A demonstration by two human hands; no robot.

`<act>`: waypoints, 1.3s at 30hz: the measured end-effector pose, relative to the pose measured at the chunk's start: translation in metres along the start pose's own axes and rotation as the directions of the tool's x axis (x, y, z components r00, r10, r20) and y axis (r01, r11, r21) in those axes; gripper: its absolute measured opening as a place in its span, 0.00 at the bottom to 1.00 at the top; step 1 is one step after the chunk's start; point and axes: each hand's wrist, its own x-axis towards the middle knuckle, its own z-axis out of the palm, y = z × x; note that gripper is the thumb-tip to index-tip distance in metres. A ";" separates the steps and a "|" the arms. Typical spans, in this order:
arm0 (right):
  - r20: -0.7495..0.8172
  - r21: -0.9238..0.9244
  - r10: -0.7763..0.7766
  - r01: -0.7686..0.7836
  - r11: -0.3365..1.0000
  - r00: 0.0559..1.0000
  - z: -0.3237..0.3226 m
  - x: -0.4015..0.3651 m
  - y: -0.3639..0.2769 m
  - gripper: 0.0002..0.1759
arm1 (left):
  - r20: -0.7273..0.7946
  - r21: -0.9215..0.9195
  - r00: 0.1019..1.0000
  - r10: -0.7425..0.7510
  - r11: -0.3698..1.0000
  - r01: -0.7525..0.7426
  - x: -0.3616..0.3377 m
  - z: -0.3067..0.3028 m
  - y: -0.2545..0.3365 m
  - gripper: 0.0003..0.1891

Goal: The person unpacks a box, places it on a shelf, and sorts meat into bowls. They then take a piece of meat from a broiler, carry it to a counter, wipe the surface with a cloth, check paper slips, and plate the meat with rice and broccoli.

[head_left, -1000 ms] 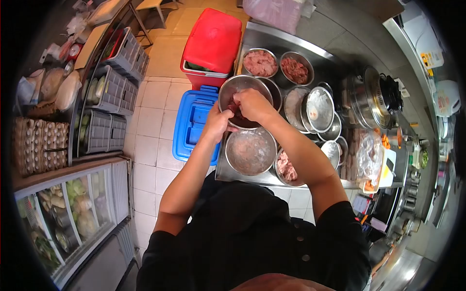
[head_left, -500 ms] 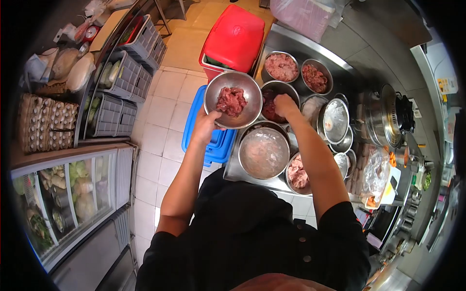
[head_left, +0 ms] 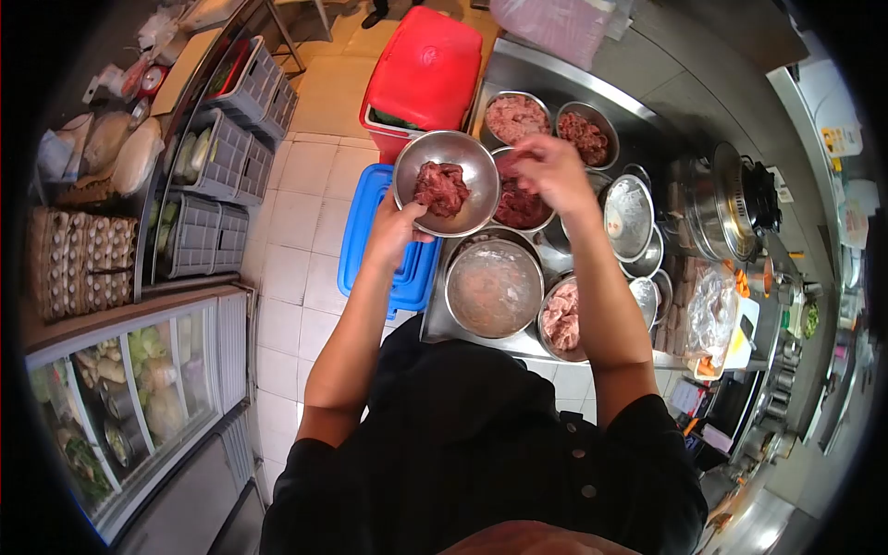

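In the head view, my left hand (head_left: 398, 229) grips the rim of a steel mixing bowl (head_left: 476, 159), thumb inside it. A clump of red raw meat (head_left: 441, 189) lies in this bowl. Beside it, my right hand (head_left: 553, 174) is raised over a steel pot of dark red meat (head_left: 524, 205). Its fingers are curled and slightly blurred, with a reddish piece of meat at the fingertips. Below stands a steel pot with cloudy pinkish liquid (head_left: 494, 287). Pale pink meat (head_left: 561, 319) fills another pot, partly hidden by my right forearm.
Pots of minced meat (head_left: 517, 118) and chunkier red meat (head_left: 585, 139) stand at the steel counter's back. Metal lids (head_left: 629, 217) sit to the right. A red cooler (head_left: 425, 74) and a blue lidded tub (head_left: 365, 240) are left of the counter. Crates (head_left: 215, 165) line the left shelf.
My right hand has come up out of the dark meat pot and now hovers above it. My left hand still holds the bowl in nearly the same place.
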 end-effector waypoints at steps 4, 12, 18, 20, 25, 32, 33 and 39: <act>0.150 -0.483 -0.256 0.297 0.824 0.955 0.035 -0.007 -0.007 0.15 | 0.061 -0.038 0.998 -0.018 0.999 0.021 -0.005 0.032 0.007 0.31; 0.208 -0.720 -0.269 0.333 0.608 0.941 0.047 -0.006 0.017 0.05 | 0.139 -0.082 0.990 -0.013 0.996 0.024 -0.012 0.047 0.001 0.31; 0.170 -0.700 -0.210 0.268 0.662 0.963 0.043 -0.028 -0.008 0.14 | 0.104 -0.107 0.994 0.041 0.994 -0.030 -0.016 0.044 -0.005 0.31; 0.192 -0.737 -0.217 0.287 0.612 0.957 0.053 -0.022 0.004 0.18 | 0.134 -0.110 0.988 0.080 0.992 -0.065 -0.018 0.049 -0.004 0.29; 0.088 -0.753 -0.299 0.260 0.605 0.950 0.042 -0.017 -0.019 0.11 | 0.070 -0.102 0.997 0.042 0.994 -0.035 -0.016 0.047 0.003 0.29; 0.261 -0.790 -0.212 0.334 0.514 0.942 0.061 -0.013 -0.005 0.06 | 0.046 -0.098 0.993 0.110 0.990 -0.105 -0.016 0.048 -0.009 0.31; 0.114 -0.715 -0.371 0.335 0.614 0.922 0.054 -0.015 -0.017 0.05 | 0.003 -0.149 0.991 0.136 0.980 -0.134 -0.014 0.043 -0.013 0.30; -0.384 -0.481 -0.250 0.038 0.876 0.889 0.000 0.017 0.058 0.06 | -0.060 -0.202 0.987 0.152 0.966 -0.161 -0.024 -0.002 -0.005 0.28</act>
